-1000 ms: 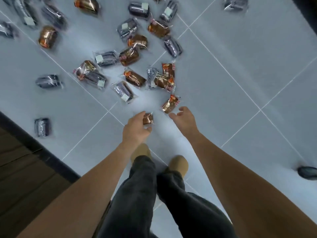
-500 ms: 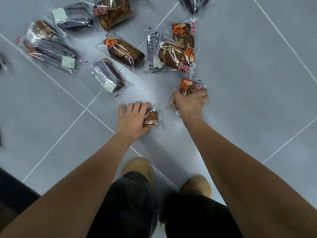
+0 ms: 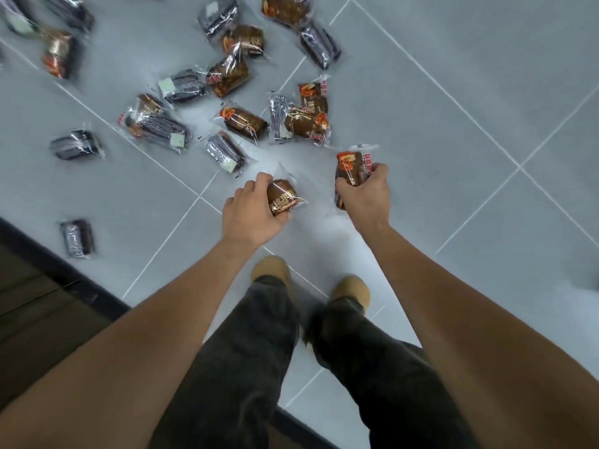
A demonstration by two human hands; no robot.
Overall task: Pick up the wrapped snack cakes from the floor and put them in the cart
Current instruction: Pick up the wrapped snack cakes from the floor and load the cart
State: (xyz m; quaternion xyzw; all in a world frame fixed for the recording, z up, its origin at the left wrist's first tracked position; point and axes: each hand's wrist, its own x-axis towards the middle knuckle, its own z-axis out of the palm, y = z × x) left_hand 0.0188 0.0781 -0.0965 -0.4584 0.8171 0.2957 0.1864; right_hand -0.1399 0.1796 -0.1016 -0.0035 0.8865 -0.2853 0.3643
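My left hand [image 3: 249, 212] grips a brown wrapped snack cake [image 3: 282, 197] with gold lettering, lifted off the grey tile floor. My right hand [image 3: 366, 196] grips a second brown cake [image 3: 351, 168] with a red-orange label, held upright. Several more wrapped cakes, brown ones [image 3: 244, 121] and dark purple ones [image 3: 225, 152], lie scattered on the floor beyond my hands. No cart shows in this view.
A dark cake [image 3: 77, 238] lies alone near a black baseboard [image 3: 64, 280] at lower left, with brown flooring behind it. My two tan shoes [image 3: 270, 268] stand on the tiles below my hands. Bare grey tiles [image 3: 470, 108] spread to the right.
Both hands have closed on a cake each and lifted them off the floor. The view has pulled back, so more of the scattered cakes show.
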